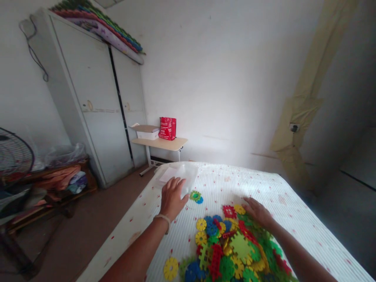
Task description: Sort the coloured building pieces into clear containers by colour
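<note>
A heap of coloured plastic snowflake pieces (pixel 232 246) lies on a bed with a white striped sheet (pixel 282 203). My left hand (pixel 172 197) rests with fingers stretched out on the near rim of a clear plastic container (pixel 179 174) at the bed's far left. A green, yellow and blue pair of pieces (pixel 196 196) lies just right of that hand. My right hand (pixel 258 212) lies flat with fingers spread on the far edge of the heap, next to a red piece (pixel 229 211) and a yellow one.
A grey wardrobe (pixel 94 105) with folded mats on top stands at the left. Beside it a small table (pixel 160 143) carries a red bag (pixel 167 128) and a box. A fan and a cluttered low bench (pixel 55 180) stand at far left.
</note>
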Demonstrator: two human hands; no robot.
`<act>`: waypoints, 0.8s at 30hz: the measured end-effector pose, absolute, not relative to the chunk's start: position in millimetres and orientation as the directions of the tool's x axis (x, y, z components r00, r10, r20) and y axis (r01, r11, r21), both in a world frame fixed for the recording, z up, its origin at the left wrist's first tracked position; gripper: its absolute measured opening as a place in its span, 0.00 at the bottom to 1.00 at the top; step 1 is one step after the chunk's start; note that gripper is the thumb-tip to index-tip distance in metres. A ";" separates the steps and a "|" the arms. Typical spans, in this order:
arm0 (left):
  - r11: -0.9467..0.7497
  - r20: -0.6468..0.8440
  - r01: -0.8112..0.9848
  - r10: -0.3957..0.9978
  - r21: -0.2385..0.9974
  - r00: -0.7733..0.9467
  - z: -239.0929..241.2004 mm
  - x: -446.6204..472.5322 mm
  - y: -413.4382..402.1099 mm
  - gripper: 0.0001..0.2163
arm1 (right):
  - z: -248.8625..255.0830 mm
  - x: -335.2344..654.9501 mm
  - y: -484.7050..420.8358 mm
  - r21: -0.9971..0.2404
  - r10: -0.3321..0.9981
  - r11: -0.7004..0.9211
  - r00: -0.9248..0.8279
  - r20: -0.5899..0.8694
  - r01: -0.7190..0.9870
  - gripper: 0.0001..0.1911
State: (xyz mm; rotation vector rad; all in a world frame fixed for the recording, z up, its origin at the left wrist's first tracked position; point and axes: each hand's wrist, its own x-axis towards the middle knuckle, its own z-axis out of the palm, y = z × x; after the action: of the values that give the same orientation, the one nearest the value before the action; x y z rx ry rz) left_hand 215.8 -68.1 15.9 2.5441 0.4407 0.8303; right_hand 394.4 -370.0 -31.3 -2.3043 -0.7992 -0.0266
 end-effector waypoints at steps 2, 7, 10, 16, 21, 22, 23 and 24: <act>-0.881 0.471 0.246 0.431 0.404 0.770 15.8 225.9 -59.1 0.19 | -39.6 385.0 -370.0 -0.635 0.546 -0.553 0.810 0.212 0.539 0.24; -0.864 0.495 0.290 0.479 0.411 0.725 8.1 226.1 -53.4 0.18 | -16.8 341.7 -360.5 -0.776 0.777 -0.380 0.629 0.028 0.504 0.26; -0.804 0.511 0.369 0.585 0.466 0.629 -0.4 210.5 -46.3 0.15 | 0.7 338.2 -343.4 -0.729 0.817 -0.327 0.568 0.102 0.602 0.22; -0.773 0.366 0.422 0.609 0.473 0.704 -31.8 196.7 -33.3 0.12 | -9.3 362.0 -262.4 -0.578 0.818 -0.351 0.541 0.194 0.737 0.24; -0.811 0.325 0.363 0.533 0.459 0.781 -52.2 204.3 -40.7 0.18 | -29.4 358.7 -209.1 -0.523 0.878 -0.366 0.472 0.079 0.769 0.32; -0.818 0.322 0.344 0.516 0.460 0.794 -54.5 204.7 -43.9 0.18 | -31.2 356.8 -206.5 -0.512 0.893 -0.358 0.446 0.056 0.781 0.34; -0.825 0.322 0.323 0.496 0.463 0.806 -56.1 204.5 -47.4 0.18 | -32.0 354.8 -206.7 -0.502 0.908 -0.345 0.417 0.035 0.793 0.36; -0.832 0.322 0.299 0.475 0.468 0.819 -57.2 203.8 -51.4 0.18 | -31.9 352.6 -209.1 -0.494 0.922 -0.328 0.386 0.018 0.806 0.37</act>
State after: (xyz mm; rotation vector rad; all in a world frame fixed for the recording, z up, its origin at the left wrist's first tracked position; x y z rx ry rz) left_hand 203.8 -51.4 -57.2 2.6015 0.5800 0.6086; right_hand 352.6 -209.1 -31.9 -2.2259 -1.4884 0.3715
